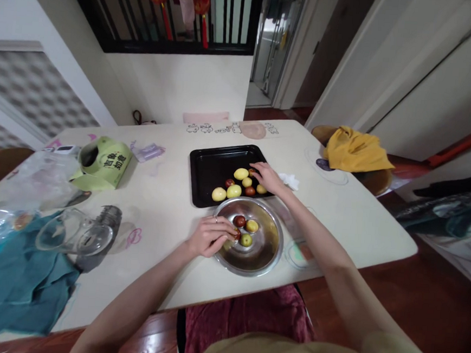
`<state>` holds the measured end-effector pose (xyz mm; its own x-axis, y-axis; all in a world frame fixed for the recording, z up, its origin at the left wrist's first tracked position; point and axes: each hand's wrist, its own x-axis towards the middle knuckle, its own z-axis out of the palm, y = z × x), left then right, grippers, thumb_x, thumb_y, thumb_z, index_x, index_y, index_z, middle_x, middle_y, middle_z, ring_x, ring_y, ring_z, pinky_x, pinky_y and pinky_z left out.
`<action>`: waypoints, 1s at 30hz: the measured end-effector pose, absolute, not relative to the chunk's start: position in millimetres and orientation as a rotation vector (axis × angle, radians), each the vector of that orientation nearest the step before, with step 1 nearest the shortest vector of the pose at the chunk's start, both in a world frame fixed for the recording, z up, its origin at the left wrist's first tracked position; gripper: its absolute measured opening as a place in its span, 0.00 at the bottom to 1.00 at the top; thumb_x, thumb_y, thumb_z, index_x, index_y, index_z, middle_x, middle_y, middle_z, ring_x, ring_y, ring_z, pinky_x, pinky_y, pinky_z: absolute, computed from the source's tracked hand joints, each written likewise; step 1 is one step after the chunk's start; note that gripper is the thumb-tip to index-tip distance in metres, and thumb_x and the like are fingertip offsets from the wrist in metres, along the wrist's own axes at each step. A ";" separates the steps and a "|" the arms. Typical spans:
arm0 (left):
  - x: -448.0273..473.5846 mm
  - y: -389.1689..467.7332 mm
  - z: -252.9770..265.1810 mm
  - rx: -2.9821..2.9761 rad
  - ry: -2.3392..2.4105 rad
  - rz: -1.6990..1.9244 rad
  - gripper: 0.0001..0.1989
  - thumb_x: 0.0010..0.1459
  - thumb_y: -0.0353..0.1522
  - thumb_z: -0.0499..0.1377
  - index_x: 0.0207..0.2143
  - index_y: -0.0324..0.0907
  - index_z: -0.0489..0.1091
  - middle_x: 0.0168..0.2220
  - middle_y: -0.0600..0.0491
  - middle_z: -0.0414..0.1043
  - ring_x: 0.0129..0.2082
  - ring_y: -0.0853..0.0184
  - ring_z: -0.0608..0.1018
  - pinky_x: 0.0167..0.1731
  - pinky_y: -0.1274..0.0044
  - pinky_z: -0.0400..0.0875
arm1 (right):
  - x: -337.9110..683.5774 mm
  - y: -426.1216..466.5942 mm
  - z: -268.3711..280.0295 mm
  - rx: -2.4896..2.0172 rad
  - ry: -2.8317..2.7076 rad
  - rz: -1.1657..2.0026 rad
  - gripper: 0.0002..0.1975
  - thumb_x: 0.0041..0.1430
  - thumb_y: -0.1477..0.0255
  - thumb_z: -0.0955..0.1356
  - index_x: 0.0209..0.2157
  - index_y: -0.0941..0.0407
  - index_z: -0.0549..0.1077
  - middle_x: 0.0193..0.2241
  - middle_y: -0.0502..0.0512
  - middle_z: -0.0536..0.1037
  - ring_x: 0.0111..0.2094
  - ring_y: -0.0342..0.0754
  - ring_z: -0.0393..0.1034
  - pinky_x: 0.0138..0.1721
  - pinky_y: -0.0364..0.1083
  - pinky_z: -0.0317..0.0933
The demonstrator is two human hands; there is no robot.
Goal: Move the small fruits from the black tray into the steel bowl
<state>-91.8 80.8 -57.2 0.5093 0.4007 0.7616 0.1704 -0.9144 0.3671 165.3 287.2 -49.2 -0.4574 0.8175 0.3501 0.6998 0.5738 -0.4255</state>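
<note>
A round steel bowl (267, 258) stands near the table's front edge with several small round fruits in it, among them a dark red one (239, 221), a yellow one (251, 226) and a green one (246, 240). At the bowl's left rim, my left hand (213, 234) has its fingers closed on a red-brown fruit (237, 234). Behind the bowl lies a black baking tray (209, 166). Yellow fruits (219, 194) and red-brown fruits (249, 190) rest on its front right part. My right hand (266, 176) reaches over the tray, fingertips around a brownish fruit (252, 173), partly hidden.
A white crumpled tissue (290, 181) lies right of the tray. To the left are a green paper box (108, 164), a clear pitcher (74, 234) on its side, a teal cloth (19, 284) and plastic bags (35, 177). Yellow cloth (355, 149) covers a chair at the right.
</note>
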 end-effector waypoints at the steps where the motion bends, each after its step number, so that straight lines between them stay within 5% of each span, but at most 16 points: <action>1: -91.7 80.8 -57.3 2.511 0.491 1.363 0.18 0.74 0.30 0.49 0.40 0.40 0.80 0.39 0.47 0.86 0.43 0.62 0.86 0.42 0.70 0.80 | 164.3 290.4 -50.5 -1.221 -2.313 0.312 0.17 0.69 0.74 0.66 0.56 0.59 0.77 0.52 0.65 0.80 0.56 0.58 0.73 0.62 0.60 0.68; 12: -92.2 80.5 -59.6 2.492 0.501 1.356 0.18 0.74 0.30 0.50 0.40 0.40 0.80 0.39 0.47 0.86 0.43 0.62 0.85 0.42 0.69 0.80 | 172.9 278.2 -42.3 -1.145 -2.225 0.381 0.14 0.54 0.78 0.70 0.43 0.56 0.75 0.42 0.57 0.79 0.42 0.54 0.73 0.48 0.53 0.71; 20: -93.9 80.9 -58.5 2.520 0.498 1.341 0.18 0.74 0.30 0.49 0.41 0.40 0.80 0.39 0.47 0.86 0.44 0.62 0.85 0.43 0.70 0.80 | 177.0 176.6 -14.6 -0.879 -2.092 0.336 0.14 0.70 0.70 0.67 0.55 0.51 0.74 0.54 0.62 0.78 0.57 0.59 0.73 0.61 0.62 0.68; 30: -95.2 81.0 -52.8 2.563 0.490 1.304 0.20 0.75 0.30 0.48 0.40 0.39 0.80 0.40 0.46 0.86 0.43 0.62 0.85 0.43 0.70 0.79 | 182.8 84.8 -4.5 -0.710 -2.289 0.481 0.14 0.73 0.73 0.67 0.56 0.50 0.78 0.55 0.60 0.80 0.56 0.55 0.76 0.59 0.58 0.74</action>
<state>-95.2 81.0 -52.8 0.5493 0.3911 0.7384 0.1921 -0.9191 0.3439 182.8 84.8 -4.5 -0.6179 0.6066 0.5003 0.3540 0.7827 -0.5119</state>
